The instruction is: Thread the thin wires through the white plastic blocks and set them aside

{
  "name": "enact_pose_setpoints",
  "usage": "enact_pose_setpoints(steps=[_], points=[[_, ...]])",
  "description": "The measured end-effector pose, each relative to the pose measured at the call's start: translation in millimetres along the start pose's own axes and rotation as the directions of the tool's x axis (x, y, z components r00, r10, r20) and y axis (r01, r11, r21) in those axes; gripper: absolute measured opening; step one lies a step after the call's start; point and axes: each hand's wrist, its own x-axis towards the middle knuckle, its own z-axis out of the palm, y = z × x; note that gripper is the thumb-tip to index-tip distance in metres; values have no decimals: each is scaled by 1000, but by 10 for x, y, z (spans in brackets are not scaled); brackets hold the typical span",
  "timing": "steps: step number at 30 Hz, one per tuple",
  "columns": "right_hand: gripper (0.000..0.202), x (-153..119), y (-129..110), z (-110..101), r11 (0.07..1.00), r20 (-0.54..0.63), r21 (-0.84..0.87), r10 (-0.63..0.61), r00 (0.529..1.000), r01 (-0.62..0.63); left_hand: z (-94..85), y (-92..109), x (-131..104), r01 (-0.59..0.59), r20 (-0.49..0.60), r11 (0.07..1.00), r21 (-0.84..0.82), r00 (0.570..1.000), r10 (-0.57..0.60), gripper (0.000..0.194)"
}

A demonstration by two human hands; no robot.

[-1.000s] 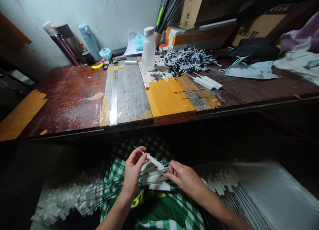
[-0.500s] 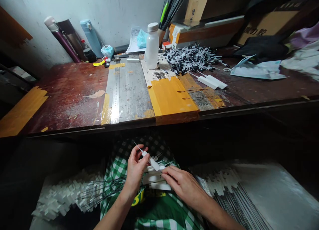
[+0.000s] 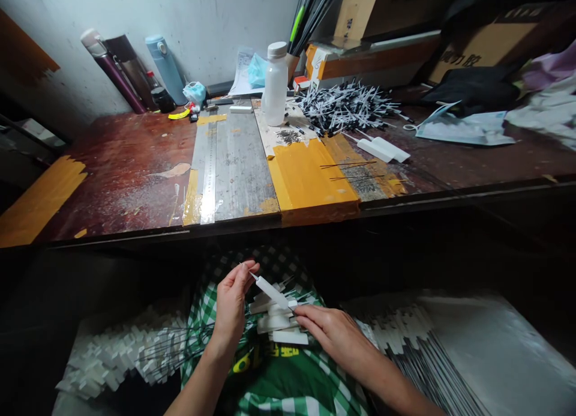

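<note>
A slim white piece (image 3: 271,292) slants over my lap, with a thin stem at its upper end and a thin dark rod at its lower end. My left hand (image 3: 233,296) pinches the stem between thumb and fingers. At the other end, my right hand (image 3: 326,327) is closed on the dark rod, close to the white body. Under the held piece, several similar white pieces (image 3: 290,337) lie across the green checked apron (image 3: 279,380). Their dark rods reach out to the left.
White pieces (image 3: 103,356) are heaped low on the left, and more with long dark rods (image 3: 432,368) lie on the right. Above, the table (image 3: 135,158) holds a metal ruler (image 3: 208,182), a white bottle (image 3: 275,86) and a pile of small white-and-black sticks (image 3: 351,107).
My left hand has shifted left and up from the white body to its thin stem, leaving the body uncovered. My right hand keeps nearly the same place on the rod.
</note>
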Motion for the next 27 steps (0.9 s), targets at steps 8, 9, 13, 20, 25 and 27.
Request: enact_pose_setpoints(steps=[8,9,13,20,25,27], points=[[14,22,-15,12,995,-6,-48,85,996,-85,20,27,-5,7,10,1000,2,1000,-7,39],[14,25,-9,19,994,-6,-55,93,996,-93,23,25,-11,8,10,1000,5,1000,-8,39],[13,40,14,41,990,-7,-77,119,993,-119,23,19,-22,4,9,1000,23,1000,-5,41],[26,80,84,-125,999,17,-16,-29,999,30,-47,79,14,8,104,993,121,994,-21,39],[27,111,69,-360,997,83,-60,-41,996,46,-122,124,66,-20,139,979,202,990,-9,35],[23,131,43,-417,995,63,-92,-28,998,34,-138,126,83,-33,122,977,212,992,7,35]])
